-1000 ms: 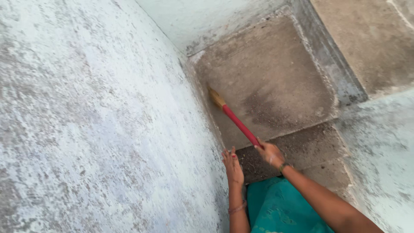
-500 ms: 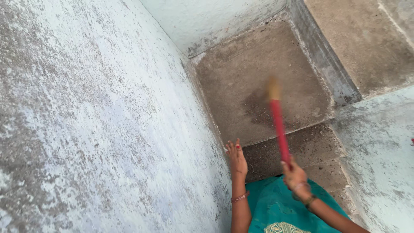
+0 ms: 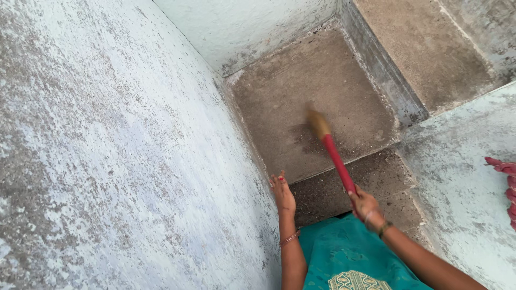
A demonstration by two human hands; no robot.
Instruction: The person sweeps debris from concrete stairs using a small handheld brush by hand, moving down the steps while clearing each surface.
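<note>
broom (image 3: pixel 331 150) in use on a concrete stair landing (image 3: pixel 344 70), held by the right hand (image 3: pixel 364 205).

broom: slim red handle, straw-coloured head, blurred; the head sits over a dark dust patch on the landing, the handle slants back to the right hand, whose grip is clamped around its end. left hand (image 3: pixel 282 194) lies flat, fingers apart, against the side wall (image 3: pixel 118 145), holding nothing. wall: pale, mottled, flaking paint. landing and steps: rough grey-brown concrete, gritty. teal cloth (image 3: pixel 344 258) below the wrists.
</note>
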